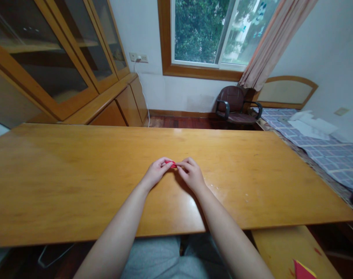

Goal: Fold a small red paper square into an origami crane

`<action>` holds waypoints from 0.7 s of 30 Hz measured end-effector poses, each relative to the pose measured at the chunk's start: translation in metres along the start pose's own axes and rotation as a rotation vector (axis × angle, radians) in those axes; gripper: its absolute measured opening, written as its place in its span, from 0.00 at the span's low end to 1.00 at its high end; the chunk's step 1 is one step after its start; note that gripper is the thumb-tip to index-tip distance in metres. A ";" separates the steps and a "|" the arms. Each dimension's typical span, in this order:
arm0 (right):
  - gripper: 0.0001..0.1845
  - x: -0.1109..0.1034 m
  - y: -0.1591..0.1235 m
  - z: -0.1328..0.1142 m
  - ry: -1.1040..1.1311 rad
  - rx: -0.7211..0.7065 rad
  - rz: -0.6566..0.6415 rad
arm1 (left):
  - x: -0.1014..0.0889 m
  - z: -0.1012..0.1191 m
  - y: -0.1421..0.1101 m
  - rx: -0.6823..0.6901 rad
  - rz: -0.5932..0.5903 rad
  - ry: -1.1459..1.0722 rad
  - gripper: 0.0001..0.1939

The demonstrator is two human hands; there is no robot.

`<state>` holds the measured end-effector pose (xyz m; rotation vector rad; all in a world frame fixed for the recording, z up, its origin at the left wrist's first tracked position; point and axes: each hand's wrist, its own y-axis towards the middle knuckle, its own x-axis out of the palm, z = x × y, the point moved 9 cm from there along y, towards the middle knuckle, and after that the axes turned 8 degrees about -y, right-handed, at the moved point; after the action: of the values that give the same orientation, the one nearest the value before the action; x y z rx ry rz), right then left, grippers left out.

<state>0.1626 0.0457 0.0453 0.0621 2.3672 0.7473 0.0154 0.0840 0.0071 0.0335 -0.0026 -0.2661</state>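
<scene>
A small red piece [173,164], which looks like folded paper, is held just above the wooden table [77,186]. My left hand [158,170] pinches it between thumb and fingers, covering much of its left part. At its right end, the thumb and fingertips of my right hand [190,172] are closed on the tip. Both hands meet near the middle of the table, with the forearms reaching in from the front edge. The exact shape of the red piece is too small and too covered to tell.
Small clear bits [214,186] lie on the table right of my right hand. At lower right, a red and yellow sheet [302,269] rests on a lower wooden surface [283,244]. Beyond the table stand a glass-door cabinet [106,87], an armchair [233,102] and a bed [318,143].
</scene>
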 end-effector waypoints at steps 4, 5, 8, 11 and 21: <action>0.08 0.000 0.000 0.004 0.016 0.031 0.004 | 0.000 0.000 0.000 0.028 -0.003 0.019 0.14; 0.08 0.001 0.001 0.004 0.015 0.037 0.003 | 0.000 0.000 0.000 0.034 -0.002 0.030 0.14; 0.06 0.001 0.002 0.006 0.014 0.061 -0.002 | 0.000 0.001 0.000 0.063 0.003 0.071 0.13; 0.06 0.003 0.003 0.009 0.019 0.085 -0.015 | -0.001 0.009 0.000 0.140 0.006 0.173 0.13; 0.05 0.004 0.005 0.013 0.009 0.100 -0.021 | -0.008 0.009 0.001 0.130 0.057 0.164 0.13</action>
<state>0.1663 0.0576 0.0376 0.0767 2.4087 0.6207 0.0082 0.0866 0.0164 0.1844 0.1420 -0.2051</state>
